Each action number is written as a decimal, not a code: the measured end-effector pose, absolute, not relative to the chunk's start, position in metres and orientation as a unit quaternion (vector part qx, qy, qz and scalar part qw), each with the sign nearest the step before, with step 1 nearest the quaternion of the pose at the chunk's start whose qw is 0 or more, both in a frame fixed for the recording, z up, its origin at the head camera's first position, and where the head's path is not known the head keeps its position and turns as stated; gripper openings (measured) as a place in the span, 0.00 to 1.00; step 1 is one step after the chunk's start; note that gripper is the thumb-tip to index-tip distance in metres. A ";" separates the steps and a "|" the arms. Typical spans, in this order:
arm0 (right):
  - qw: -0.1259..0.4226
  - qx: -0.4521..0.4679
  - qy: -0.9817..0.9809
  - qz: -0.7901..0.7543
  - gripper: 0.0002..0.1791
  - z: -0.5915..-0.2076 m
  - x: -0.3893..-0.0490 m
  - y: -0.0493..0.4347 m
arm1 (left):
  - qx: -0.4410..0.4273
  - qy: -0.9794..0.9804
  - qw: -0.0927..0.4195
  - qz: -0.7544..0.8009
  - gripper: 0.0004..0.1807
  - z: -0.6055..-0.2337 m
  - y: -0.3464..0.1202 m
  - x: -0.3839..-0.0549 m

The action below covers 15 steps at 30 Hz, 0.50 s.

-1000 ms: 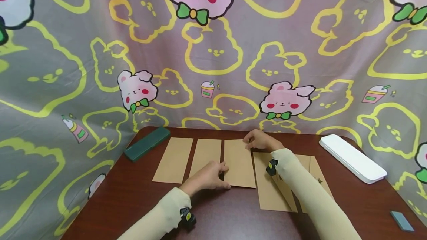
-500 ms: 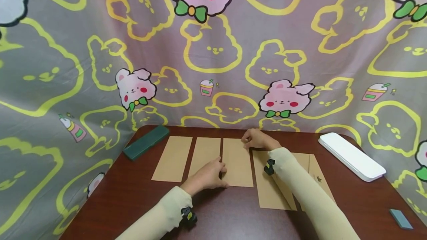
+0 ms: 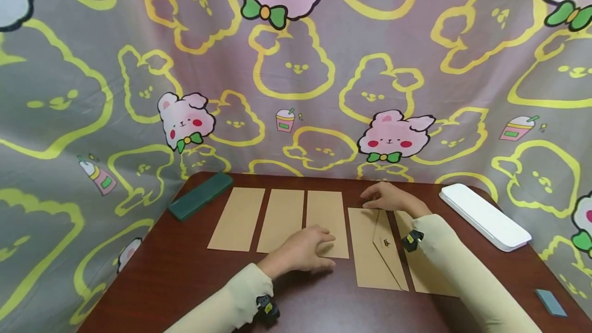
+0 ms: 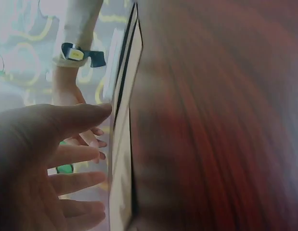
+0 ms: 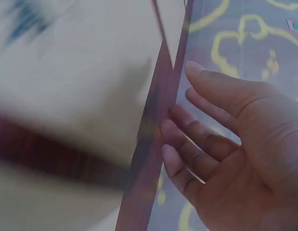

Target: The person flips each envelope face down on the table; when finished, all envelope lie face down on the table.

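Observation:
Kraft-brown envelopes lie in a row on the dark wooden table. Three plain ones, a left envelope [image 3: 237, 219], a middle envelope [image 3: 281, 215] and a third envelope [image 3: 326, 209], sit side by side. To their right, slightly nearer, lie an envelope with its pointed flap and a crown print showing [image 3: 372, 263] and another envelope [image 3: 423, 271] partly under the right sleeve. My left hand [image 3: 302, 251] hovers over the third envelope's near end, fingers and thumb spread, holding nothing. My right hand [image 3: 392, 200], fingers loosely bent and holding nothing, is above the far ends of the two right envelopes.
A dark green case [image 3: 201, 197] lies at the back left of the table. On the right are a white case [image 3: 484, 216] and a small blue-grey block [image 3: 550, 302] near the edge. A patterned cloth [image 3: 296, 76] hangs behind and at both sides.
My right hand has left the third envelope's far corner and moved right over the flapped envelope. My left hand has let go of that envelope's edge and shifted slightly right, fingers spreading.

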State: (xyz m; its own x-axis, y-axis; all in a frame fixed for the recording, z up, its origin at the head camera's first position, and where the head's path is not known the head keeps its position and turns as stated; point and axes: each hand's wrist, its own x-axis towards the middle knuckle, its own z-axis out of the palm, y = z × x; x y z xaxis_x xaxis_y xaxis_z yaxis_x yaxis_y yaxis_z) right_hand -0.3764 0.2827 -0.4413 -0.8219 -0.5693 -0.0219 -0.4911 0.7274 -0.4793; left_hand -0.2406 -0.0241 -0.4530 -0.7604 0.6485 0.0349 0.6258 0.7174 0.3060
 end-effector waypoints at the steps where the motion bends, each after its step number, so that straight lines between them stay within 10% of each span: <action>1: 0.084 -0.285 0.927 -0.228 0.20 -0.442 -0.373 0.291 | 0.351 0.924 0.039 0.146 0.34 -0.452 -0.019 -0.238; 15: 0.085 -0.263 0.941 -0.195 0.22 -0.448 -0.353 0.328 | 0.380 0.924 0.042 0.013 0.42 -0.456 0.042 -0.219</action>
